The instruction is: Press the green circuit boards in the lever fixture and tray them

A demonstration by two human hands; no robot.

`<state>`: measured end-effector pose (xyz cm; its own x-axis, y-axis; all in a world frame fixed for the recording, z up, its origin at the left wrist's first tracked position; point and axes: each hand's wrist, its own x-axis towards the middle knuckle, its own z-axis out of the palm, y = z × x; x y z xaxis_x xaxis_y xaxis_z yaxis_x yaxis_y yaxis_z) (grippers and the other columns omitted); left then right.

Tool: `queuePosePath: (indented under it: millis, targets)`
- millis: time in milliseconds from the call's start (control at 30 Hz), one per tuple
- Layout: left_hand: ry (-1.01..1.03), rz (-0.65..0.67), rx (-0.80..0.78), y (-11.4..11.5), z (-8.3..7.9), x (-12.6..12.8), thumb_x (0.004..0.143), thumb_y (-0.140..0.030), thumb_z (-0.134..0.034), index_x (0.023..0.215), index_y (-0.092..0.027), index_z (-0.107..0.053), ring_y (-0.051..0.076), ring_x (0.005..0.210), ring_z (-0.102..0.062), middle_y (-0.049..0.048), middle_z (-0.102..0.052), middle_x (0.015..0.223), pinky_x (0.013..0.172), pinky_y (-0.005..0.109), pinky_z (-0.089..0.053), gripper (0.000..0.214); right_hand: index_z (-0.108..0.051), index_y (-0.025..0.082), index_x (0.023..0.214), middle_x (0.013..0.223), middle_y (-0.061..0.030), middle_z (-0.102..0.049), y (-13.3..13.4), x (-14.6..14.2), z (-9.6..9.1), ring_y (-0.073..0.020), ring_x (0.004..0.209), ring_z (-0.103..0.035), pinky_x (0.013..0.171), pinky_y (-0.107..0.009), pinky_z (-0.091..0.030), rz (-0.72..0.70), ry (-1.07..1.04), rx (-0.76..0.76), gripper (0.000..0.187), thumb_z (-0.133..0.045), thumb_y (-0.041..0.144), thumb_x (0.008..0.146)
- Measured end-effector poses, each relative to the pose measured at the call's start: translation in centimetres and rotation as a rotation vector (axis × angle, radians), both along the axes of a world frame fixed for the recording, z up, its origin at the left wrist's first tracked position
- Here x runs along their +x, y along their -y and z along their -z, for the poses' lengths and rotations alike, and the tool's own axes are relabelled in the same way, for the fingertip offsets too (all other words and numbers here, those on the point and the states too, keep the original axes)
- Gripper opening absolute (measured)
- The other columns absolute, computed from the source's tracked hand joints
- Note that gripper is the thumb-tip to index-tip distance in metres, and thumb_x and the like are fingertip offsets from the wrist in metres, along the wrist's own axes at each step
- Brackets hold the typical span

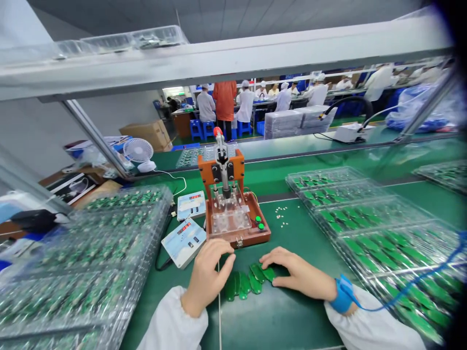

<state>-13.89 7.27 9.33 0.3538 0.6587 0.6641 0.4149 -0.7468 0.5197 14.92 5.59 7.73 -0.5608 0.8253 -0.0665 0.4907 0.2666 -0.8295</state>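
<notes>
Several small green circuit boards (pixel 245 283) lie fanned out on the green mat between my hands. My right hand (pixel 296 273) rests on the boards at the right end of the fan, fingers curved down and touching them. My left hand (pixel 207 275) sits curled just left of the fan, thumb stretched toward it, with whatever is in it hidden. Directly behind the boards stands an orange-brown test fixture (pixel 237 221) with a clear plate, a red-knobbed lever (pixel 220 150) and green buttons. A blue wrist strap (pixel 343 293) with a coiled cord is on my right wrist.
Stacked clear trays of green boards (pixel 91 262) fill the left; more trays (pixel 368 218) run along the right. Two small digital meters (pixel 185 240) sit left of the fixture. Tiny white parts (pixel 280 216) lie scattered on the mat. A white fan (pixel 139 153) and other workers stand beyond.
</notes>
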Motion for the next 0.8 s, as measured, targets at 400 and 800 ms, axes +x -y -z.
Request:
queuePosePath:
  millis: [400,800]
  targets:
    - [-0.334,0.099,-0.560,2.2,2.0,-3.6,0.077,-0.023,-0.089,0.099,-0.026,-0.075,0.030,0.125,-0.057,0.0039,-0.069,0.126,0.109,0.047,-0.047,0.026,-0.074,0.026,0.103,0.119,-0.0062,-0.075,-9.3,-4.9,-3.0,-0.0268,0.117,-0.066,0.106,-0.047,-0.050,0.191,-0.074,0.431,0.020,-0.081,0.026,0.084]
    - [-0.337,0.102,-0.474,2.0,2.6,-3.8,0.071,-0.020,-0.093,0.103,-0.028,-0.078,0.030,0.117,-0.065,0.0029,-0.076,0.116,0.103,0.048,-0.053,0.036,-0.072,0.028,0.109,0.122,-0.0069,-0.073,-9.3,-5.7,-1.3,-0.0289,0.125,-0.060,0.121,-0.063,-0.029,0.211,0.013,0.567,0.016,-0.071,0.033,0.094]
